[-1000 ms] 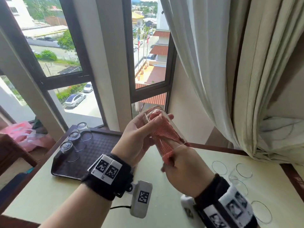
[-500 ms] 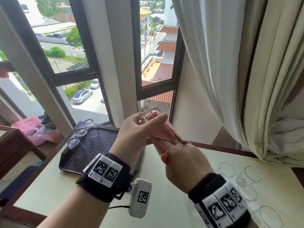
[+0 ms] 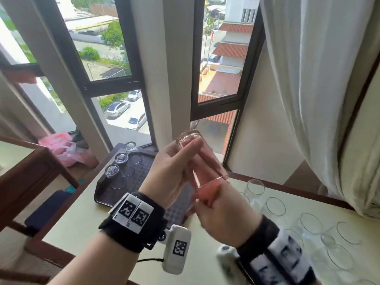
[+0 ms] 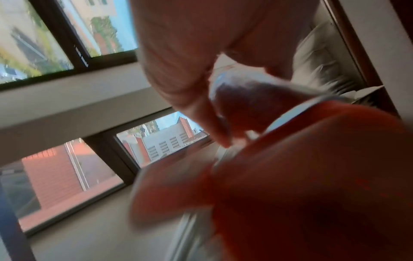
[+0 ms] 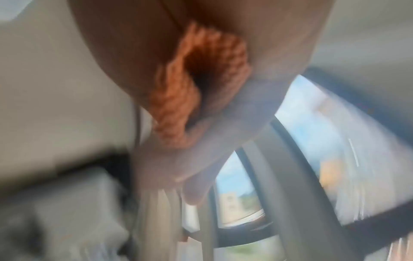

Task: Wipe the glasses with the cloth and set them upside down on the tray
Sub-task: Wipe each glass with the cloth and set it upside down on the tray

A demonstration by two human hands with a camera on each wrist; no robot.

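Observation:
My left hand [image 3: 181,161] grips a clear drinking glass [image 3: 207,161] in the air, base up and away from me, mouth toward my right hand. My right hand [image 3: 218,206] holds the orange cloth [image 3: 208,192] bunched at the glass's rim. The cloth [image 4: 312,176] fills the left wrist view, and the right wrist view shows the cloth [image 5: 196,84] clutched in the palm. Three glasses [image 3: 121,159] stand upside down along the left side of the dark tray [image 3: 144,173]. Several upright glasses [image 3: 308,225] wait on the table at the right.
The pale table [image 3: 98,229] has a dark wooden edge and stands against a window [image 3: 115,64]. A white curtain [image 3: 308,79] hangs at the right above the upright glasses. A wooden piece of furniture [image 3: 26,173] and a pink bag [image 3: 61,149] lie to the left.
The cloth, earlier stuffed deep inside the glass, has been drawn back to the rim in my right hand. The glass now looks clear inside. The head view has swung right.

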